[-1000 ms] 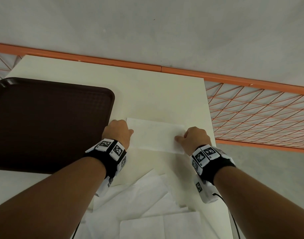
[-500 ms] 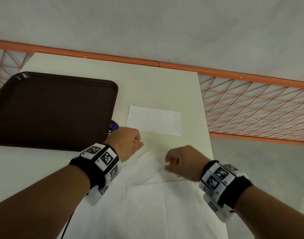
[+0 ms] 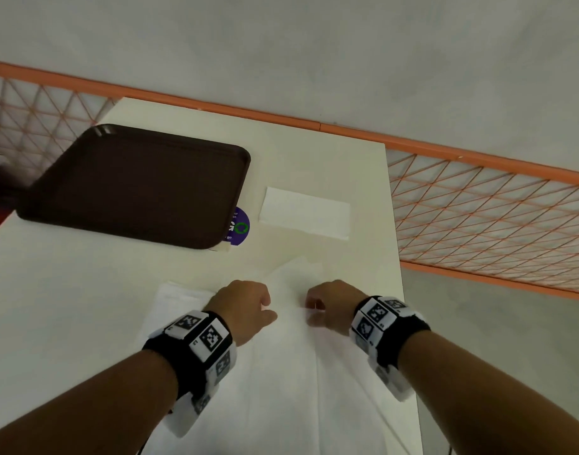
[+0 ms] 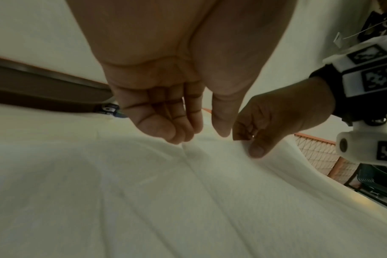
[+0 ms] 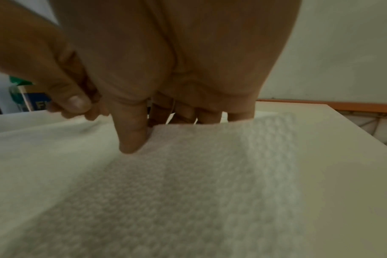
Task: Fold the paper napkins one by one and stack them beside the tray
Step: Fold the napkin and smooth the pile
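One folded white napkin lies flat on the table, just right of the dark brown tray. Nearer to me is a loose pile of unfolded napkins. Both hands are at the far edge of the top napkin. My right hand pinches that edge, thumb on top and fingers behind, lifting it slightly. My left hand has its fingers curled with the tips at the same edge, a short way to the left; it seems to pinch it too.
The cream table ends close on the right, with an orange mesh railing beyond it. A purple round sticker shows at the tray's near right corner. A grey wall rises behind.
Both hands left the folded napkin beside the tray and drew back toward me to the pile. The right hand has taken hold of the top napkin's edge.
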Demonstrator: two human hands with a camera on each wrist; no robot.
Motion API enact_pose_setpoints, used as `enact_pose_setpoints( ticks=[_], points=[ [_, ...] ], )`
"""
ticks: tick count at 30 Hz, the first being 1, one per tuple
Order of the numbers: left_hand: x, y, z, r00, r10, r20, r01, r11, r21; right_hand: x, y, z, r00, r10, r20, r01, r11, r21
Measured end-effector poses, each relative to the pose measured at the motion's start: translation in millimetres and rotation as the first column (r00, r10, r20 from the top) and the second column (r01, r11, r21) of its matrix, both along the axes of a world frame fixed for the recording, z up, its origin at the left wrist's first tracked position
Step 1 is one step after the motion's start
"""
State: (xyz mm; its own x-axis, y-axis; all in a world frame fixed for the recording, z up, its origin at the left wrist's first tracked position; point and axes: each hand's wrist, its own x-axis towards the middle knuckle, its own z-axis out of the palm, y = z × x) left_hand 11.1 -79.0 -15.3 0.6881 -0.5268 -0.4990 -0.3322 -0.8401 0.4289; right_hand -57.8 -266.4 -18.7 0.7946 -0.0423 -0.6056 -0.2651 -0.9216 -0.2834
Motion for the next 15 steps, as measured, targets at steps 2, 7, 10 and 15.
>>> enact_pose_setpoints(
  ticks=[2,7,10,15],
  points=[
    [-9,3,-5,1.0,0.011,-0.025,-0.01,1.0,0.018,-2,-2,-1,1.0,-0.018,0.02,0.018,1.0,0.02],
    [-15,-4,-17,1.0,0.029,-0.01,-0.029,0.999,0.016,-12,-5,-9,0.993,-0.096,0.062,0.092,0.993,0.072],
    [-14,-6,-19,0.996,0.087,0.013,-0.086,0.995,-0.039,-22,-8,-11,0.983,-0.16,0.084,0.151,0.982,0.112],
    [-5,-2,-6,0.99,0.137,0.021,-0.131,0.975,-0.18,-40,-20,-9,0.972,-0.214,0.095,0.196,0.966,0.169]
  ],
)
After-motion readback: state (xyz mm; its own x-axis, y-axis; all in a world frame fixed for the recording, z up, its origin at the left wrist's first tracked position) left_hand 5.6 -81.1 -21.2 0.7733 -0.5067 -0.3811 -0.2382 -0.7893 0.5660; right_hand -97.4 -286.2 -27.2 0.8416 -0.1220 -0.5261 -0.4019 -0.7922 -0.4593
